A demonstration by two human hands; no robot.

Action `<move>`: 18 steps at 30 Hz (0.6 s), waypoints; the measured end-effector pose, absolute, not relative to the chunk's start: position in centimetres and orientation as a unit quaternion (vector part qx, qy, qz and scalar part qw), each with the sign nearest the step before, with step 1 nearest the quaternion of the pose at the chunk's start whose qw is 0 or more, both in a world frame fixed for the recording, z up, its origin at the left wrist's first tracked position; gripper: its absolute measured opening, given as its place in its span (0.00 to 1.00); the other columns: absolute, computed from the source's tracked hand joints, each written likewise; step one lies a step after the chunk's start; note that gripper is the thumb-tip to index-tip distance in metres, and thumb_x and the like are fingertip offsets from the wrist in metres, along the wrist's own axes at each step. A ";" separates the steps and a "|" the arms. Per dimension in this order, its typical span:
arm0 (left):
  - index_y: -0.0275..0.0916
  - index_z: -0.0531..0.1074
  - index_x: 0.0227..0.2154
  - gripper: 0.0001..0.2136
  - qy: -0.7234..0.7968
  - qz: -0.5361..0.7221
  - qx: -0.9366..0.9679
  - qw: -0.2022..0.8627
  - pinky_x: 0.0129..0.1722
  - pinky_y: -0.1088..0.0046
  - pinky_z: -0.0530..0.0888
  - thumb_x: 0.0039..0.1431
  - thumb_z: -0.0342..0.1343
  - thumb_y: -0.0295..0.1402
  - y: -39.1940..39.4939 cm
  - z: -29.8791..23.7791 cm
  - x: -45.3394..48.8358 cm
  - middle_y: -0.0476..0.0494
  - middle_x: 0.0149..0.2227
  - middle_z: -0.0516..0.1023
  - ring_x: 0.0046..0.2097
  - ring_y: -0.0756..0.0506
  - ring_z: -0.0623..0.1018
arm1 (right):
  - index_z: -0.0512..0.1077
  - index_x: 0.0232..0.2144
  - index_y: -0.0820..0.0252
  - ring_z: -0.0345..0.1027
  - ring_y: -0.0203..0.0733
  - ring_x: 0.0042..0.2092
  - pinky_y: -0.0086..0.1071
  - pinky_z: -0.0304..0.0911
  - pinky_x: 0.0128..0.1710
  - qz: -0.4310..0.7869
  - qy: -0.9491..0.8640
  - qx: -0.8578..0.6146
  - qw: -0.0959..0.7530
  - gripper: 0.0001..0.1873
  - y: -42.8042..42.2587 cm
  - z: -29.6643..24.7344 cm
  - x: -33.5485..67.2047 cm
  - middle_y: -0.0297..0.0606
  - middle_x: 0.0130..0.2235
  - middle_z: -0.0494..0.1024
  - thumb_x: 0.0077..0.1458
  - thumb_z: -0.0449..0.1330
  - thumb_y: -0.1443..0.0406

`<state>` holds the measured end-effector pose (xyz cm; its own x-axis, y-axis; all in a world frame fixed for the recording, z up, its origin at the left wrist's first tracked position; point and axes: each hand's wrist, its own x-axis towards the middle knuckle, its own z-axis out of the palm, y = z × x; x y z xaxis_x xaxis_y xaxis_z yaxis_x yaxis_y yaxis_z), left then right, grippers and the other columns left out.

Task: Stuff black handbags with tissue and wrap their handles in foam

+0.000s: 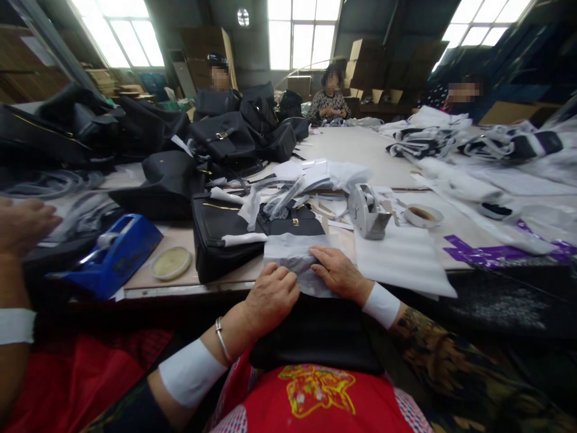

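Observation:
A black bag [315, 337] rests on my lap against the table edge. A translucent white wrapping sheet [288, 245] lies over its upper part. My left hand [274, 296] is closed at the near left edge of this sheet, fingers curled in. Lying on the sheet's right side is my right hand [339, 272], fingers stretched out and thumb apart. Just beyond, a black handbag [220, 231] with a gold zip and clasp stands on the table, its handle wrapped in clear plastic and a white foam strip along its front.
A blue tape dispenser [119, 255] and a tape roll [170, 263] sit left; a grey tape dispenser [367, 210], another roll [422, 215] and foam sheets [401, 255] right. Black bags [225, 138] are piled behind. A co-worker's hand [24, 225] is at far left; several people sit around.

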<state>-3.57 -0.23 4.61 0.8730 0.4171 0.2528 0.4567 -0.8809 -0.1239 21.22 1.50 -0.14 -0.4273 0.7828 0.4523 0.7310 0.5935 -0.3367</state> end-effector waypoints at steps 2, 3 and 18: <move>0.38 0.74 0.35 0.06 -0.214 -0.126 -0.966 0.077 0.47 0.57 0.70 0.67 0.52 0.28 -0.9 4.8 -3.0 0.44 0.35 0.76 0.38 0.42 0.73 | 0.70 0.58 0.67 0.68 0.56 0.59 0.52 0.65 0.58 0.019 -0.844 -0.452 0.289 0.24 0.9 1.0 21.2 0.55 0.58 0.75 0.69 0.51 0.57; 0.39 0.74 0.35 0.07 -0.205 -0.134 -0.967 0.067 0.51 0.55 0.69 0.67 0.52 0.28 -1.3 4.8 -2.7 0.45 0.35 0.76 0.38 0.43 0.73 | 0.70 0.58 0.67 0.66 0.56 0.61 0.52 0.63 0.59 0.006 -0.844 -0.454 0.285 0.24 0.6 1.7 21.1 0.54 0.59 0.74 0.69 0.51 0.57; 0.38 0.75 0.39 0.10 -0.352 -0.199 -0.911 -0.081 0.50 0.60 0.73 0.66 0.54 0.39 -1.9 7.5 -0.6 0.39 0.43 0.78 0.47 0.40 0.76 | 0.61 0.66 0.67 0.57 0.55 0.67 0.53 0.52 0.65 0.003 -0.869 -0.471 0.152 0.28 0.5 -0.9 18.3 0.52 0.67 0.65 0.68 0.51 0.61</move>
